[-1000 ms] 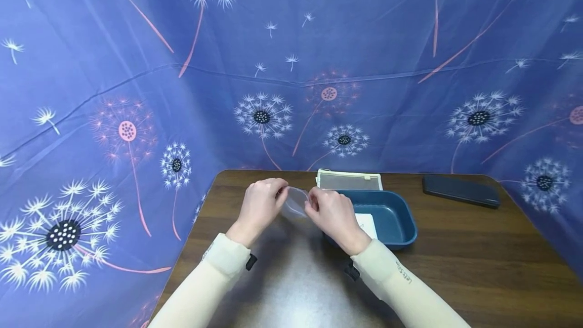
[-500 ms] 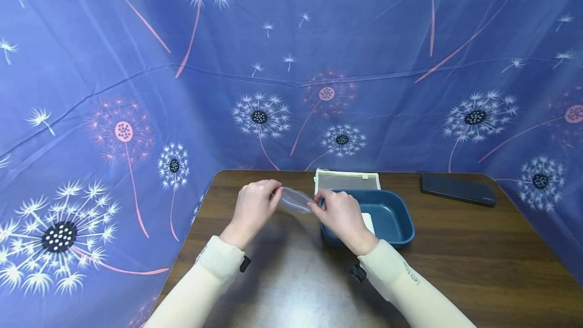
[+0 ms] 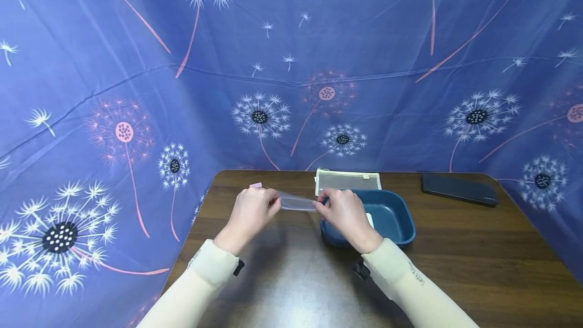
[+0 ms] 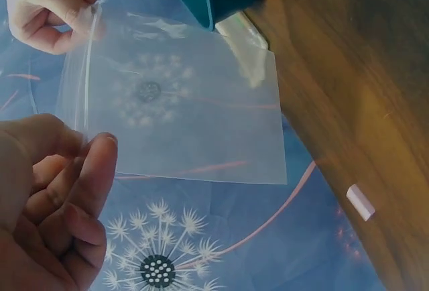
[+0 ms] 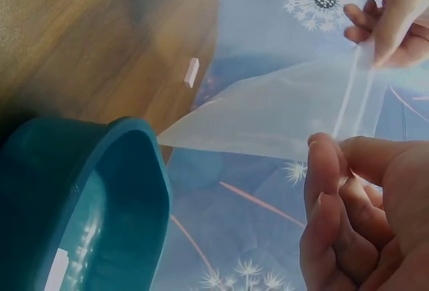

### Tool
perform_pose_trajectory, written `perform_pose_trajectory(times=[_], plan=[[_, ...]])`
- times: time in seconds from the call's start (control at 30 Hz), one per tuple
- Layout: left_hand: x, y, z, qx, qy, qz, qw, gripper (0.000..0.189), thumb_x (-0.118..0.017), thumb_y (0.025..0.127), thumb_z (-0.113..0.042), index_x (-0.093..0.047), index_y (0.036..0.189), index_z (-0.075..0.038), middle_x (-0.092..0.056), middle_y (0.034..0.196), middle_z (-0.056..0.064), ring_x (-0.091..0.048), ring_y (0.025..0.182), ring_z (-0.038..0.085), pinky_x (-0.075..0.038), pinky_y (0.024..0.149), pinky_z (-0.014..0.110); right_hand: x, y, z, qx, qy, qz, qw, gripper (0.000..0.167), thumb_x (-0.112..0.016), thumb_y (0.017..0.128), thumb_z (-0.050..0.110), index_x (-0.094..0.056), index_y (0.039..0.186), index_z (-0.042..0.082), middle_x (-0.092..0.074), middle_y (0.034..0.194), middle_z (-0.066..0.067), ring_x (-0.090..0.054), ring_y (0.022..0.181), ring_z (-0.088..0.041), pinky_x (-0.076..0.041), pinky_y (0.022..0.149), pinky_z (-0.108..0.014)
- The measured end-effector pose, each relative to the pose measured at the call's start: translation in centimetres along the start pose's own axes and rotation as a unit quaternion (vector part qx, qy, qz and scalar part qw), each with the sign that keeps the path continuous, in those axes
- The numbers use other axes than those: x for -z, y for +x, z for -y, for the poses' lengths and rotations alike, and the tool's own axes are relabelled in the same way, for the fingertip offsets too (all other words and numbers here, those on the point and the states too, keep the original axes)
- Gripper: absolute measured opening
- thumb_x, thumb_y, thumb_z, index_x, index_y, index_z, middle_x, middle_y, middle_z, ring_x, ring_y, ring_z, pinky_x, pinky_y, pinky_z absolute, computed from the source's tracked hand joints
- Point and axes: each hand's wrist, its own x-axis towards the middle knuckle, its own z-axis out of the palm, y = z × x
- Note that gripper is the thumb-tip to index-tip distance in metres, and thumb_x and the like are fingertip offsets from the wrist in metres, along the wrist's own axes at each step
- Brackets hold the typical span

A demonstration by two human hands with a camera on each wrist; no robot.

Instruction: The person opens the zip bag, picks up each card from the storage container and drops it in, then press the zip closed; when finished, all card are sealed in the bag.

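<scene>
Stretched between the two hands is a clear zip bag [image 4: 194,130], its zip strip along the top edge. My left hand [image 3: 252,212] pinches one end of that strip between thumb and forefinger. The other end is pinched by my right hand [image 3: 347,216], which is in front of the left part of a blue plastic bin [image 3: 392,216]. In the left wrist view the bag hangs flat and see-through, with the backdrop's print showing through it. A bit of white paper [image 5: 57,271] shows inside the bin in the right wrist view.
A small pale pink block [image 4: 360,202] lies on the wooden table [image 3: 455,257] beyond my left hand. Behind the bin is a mesh zip pouch [image 3: 348,181] with a cream edge. A flat black case [image 3: 457,190] lies at the back right. A blue dandelion-print cloth [image 3: 291,65] hangs behind.
My hands have drawn apart, the left one to the left and the right one slightly right. The bag's top edge is now pulled straight, and the pink block shows past my left hand.
</scene>
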Motion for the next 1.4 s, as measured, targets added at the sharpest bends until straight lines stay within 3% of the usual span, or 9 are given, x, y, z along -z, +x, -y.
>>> perform_pose_trajectory(times=[0.1,0.17,0.47,0.7,1.0,1.4], plan=[[-0.1,-0.4,-0.2,0.019,0.0,0.008,0.9998,0.025,-0.074,0.08,-0.004,-0.063,0.065,-0.021,-0.043,0.053,-0.014,-0.038,0.048,0.006,-0.045,0.049,0.038,0.0,-0.1,0.1,0.001,0.002,0.007,1.0,0.014,-0.082,0.09,0.018,-0.07,0.082,0.017,-0.057,0.052,0.018,-0.052,0.047,0.007,-0.048,0.053,-0.031],[-0.3,-0.6,-0.3,0.028,-0.002,0.008,0.9996,0.027,-0.074,0.08,-0.004,-0.062,0.064,-0.022,-0.043,0.053,-0.014,-0.038,0.048,0.007,-0.039,0.045,0.036,0.1,-0.2,0.2,0.003,0.002,0.009,1.0,0.014,-0.082,0.089,0.017,-0.071,0.082,0.016,-0.057,0.053,0.018,-0.052,0.047,0.006,-0.05,0.055,-0.031],[-0.6,-0.5,-0.7,0.029,-0.01,-0.005,0.9995,0.026,-0.07,0.082,0.0,-0.062,0.065,-0.018,-0.051,0.058,-0.008,-0.046,0.051,0.012,-0.045,0.05,0.04,0.5,-0.3,0.7,0.008,-0.004,-0.001,1.0,0.017,-0.085,0.088,0.022,-0.072,0.08,0.016,-0.052,0.051,0.015,-0.049,0.046,0.0,-0.045,0.052,-0.031],[-0.9,-0.2,-0.9,0.026,-0.02,0.007,0.9994,0.018,-0.072,0.085,-0.001,-0.07,0.072,-0.014,-0.059,0.061,-0.006,-0.05,0.052,0.011,-0.046,0.052,0.038,0.4,-0.2,0.8,0.016,-0.002,-0.001,0.9999,0.017,-0.086,0.088,0.023,-0.071,0.082,0.016,-0.05,0.052,0.016,-0.048,0.047,-0.001,-0.043,0.05,-0.031],[-1.0,0.0,-1.2,0.045,-0.06,0.024,0.9968,0.017,-0.069,0.093,-0.004,-0.075,0.079,-0.011,-0.058,0.06,-0.008,-0.045,0.049,0.005,-0.04,0.05,0.028,0.2,-0.2,0.7,0.014,0.01,-0.005,0.9998,0.011,-0.084,0.089,0.019,-0.075,0.088,0.013,-0.058,0.061,0.011,-0.051,0.052,-0.003,-0.045,0.052,-0.03],[-1.2,0.5,-1.4,0.049,-0.074,0.011,0.996,0.009,-0.073,0.085,0.0,-0.073,0.085,-0.009,-0.059,0.062,-0.009,-0.052,0.053,0.008,-0.047,0.053,0.03,-0.4,-0.3,1.2,0.005,0.043,0.007,0.999,0.007,-0.08,0.09,0.012,-0.073,0.09,0.013,-0.061,0.064,0.013,-0.055,0.055,0.0,-0.049,0.057,-0.031]])
